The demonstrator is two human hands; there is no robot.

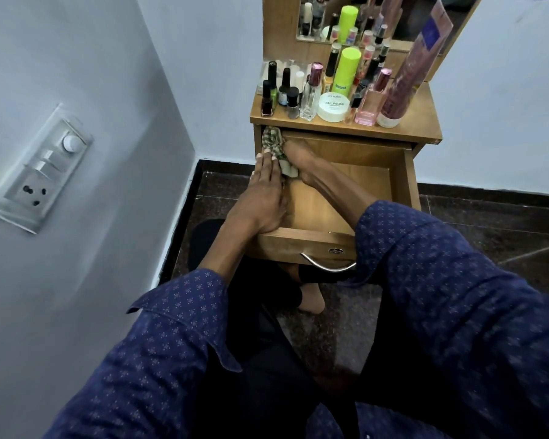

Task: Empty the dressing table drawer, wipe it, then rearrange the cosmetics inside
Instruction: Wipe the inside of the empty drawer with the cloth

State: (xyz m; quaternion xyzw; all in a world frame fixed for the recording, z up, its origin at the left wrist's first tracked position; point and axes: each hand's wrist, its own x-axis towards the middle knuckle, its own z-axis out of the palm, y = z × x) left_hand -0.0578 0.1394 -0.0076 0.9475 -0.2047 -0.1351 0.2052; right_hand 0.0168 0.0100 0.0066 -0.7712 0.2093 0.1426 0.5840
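Okay, with your right hand (298,160) gripping the checked cloth (274,144) at the drawer (330,198)'s back-left corner and flat left-hand fingers (267,166) steadying its side, wipe forward; cosmetics (333,87) wait on the surface (422,122).

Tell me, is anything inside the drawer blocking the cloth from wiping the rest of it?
Nothing visible does. The drawer looks bare inside, and the right hand presses the checked cloth at its back left corner. The left hand rests on the left wall, not on the floor. The cosmetics stand up on the tabletop.
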